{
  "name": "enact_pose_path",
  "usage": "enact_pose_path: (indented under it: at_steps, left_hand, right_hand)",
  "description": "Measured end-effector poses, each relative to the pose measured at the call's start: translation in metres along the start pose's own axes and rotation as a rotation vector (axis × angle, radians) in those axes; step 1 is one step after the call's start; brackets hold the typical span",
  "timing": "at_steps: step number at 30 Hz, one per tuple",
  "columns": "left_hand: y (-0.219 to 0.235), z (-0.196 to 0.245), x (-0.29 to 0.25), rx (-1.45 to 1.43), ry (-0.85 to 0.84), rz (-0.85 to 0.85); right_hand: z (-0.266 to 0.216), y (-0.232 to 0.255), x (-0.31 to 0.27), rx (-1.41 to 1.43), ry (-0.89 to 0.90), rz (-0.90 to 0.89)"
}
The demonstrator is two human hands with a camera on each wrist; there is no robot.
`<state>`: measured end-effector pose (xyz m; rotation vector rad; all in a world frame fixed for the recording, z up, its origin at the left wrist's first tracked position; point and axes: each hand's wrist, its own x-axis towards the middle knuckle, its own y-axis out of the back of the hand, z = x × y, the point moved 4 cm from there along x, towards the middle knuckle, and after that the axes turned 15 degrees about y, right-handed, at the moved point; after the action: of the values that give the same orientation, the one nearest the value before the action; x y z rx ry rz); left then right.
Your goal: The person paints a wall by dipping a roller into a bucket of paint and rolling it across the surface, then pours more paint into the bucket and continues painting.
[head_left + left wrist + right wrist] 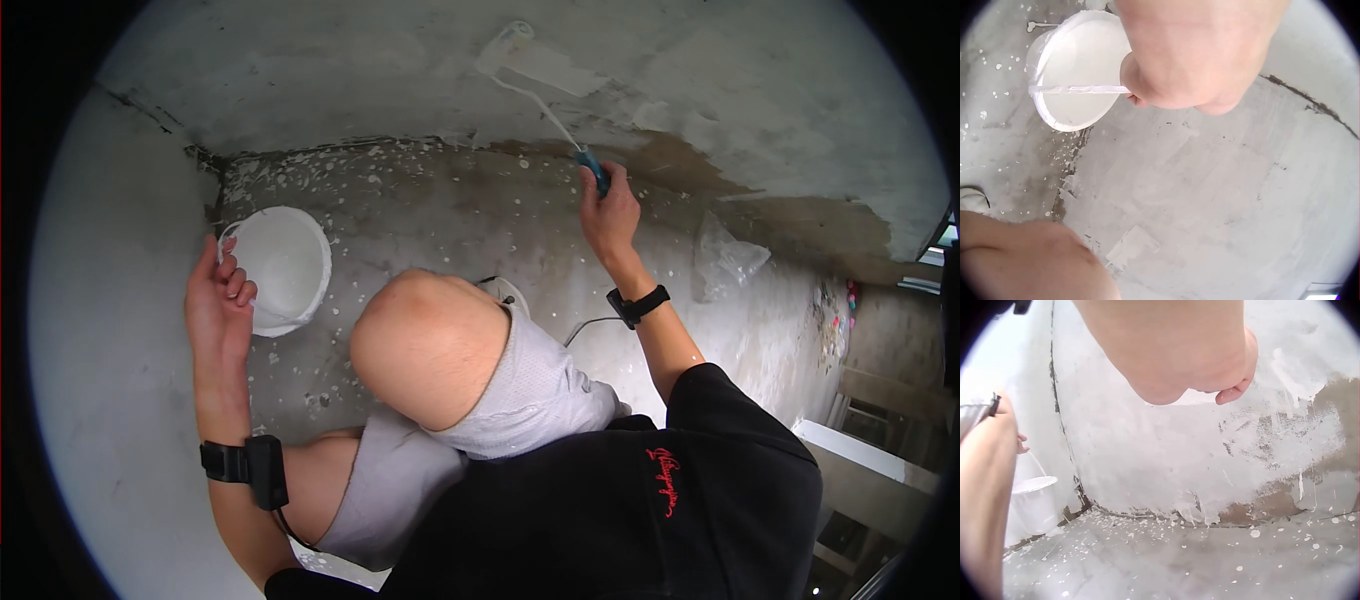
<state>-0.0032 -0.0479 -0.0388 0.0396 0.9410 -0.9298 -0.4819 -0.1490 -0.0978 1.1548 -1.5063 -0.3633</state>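
Observation:
My left hand point(222, 305) grips the thin handle of a white bucket point(325, 262) with curled fingers; in the left wrist view the handle point(1079, 90) runs across the bucket's mouth into the hand point(1191, 56). White paint point(280, 265) lies inside the bucket. My right hand point(612, 212) holds the blue grip point(592, 172) of a paint roller, whose white roller head point(516, 35) is against the wall at the top. In the right wrist view the hand point(1191, 356) hides the roller's grip.
A concrete wall point(400, 90) with white paint and bare brown patches point(690, 165) meets a paint-spattered floor point(370, 220). A side wall point(120, 300) stands at the left. My bare knee point(430, 345) is between the hands. A clear plastic bag point(728, 258) lies on the right.

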Motion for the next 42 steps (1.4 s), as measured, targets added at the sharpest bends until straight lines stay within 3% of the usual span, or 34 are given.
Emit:
enact_pose_path:
  at_steps: [14, 24, 31, 33, 40, 42]
  left_hand:
    - [0.005, 0.001, 0.004, 0.002, -0.017, 0.017]
    - [0.000, -0.003, 0.004, -0.010, 0.011, 0.006]
    - [-0.001, -0.002, 0.002, 0.004, 0.009, 0.017]
    - [0.000, -0.002, 0.002, 0.007, 0.008, 0.028]
    - [0.002, -0.002, 0.005, 0.014, -0.002, 0.033]
    - [0.002, -0.002, 0.004, 0.016, -0.002, 0.029]
  right_hand:
    - [0.054, 0.031, -0.026, -0.162, -0.026, 0.038]
    - [0.096, 0.060, -0.065, -0.251, -0.144, 0.075]
    - [0.132, 0.046, -0.101, -0.247, -0.298, 0.027]
    - [0.142, 0.042, -0.114, -0.267, -0.401, -0.068]
    - [0.126, 0.025, -0.144, -0.144, -0.487, -0.033]
    - [0.124, 0.006, -0.156, 0.033, -0.540, -0.006]
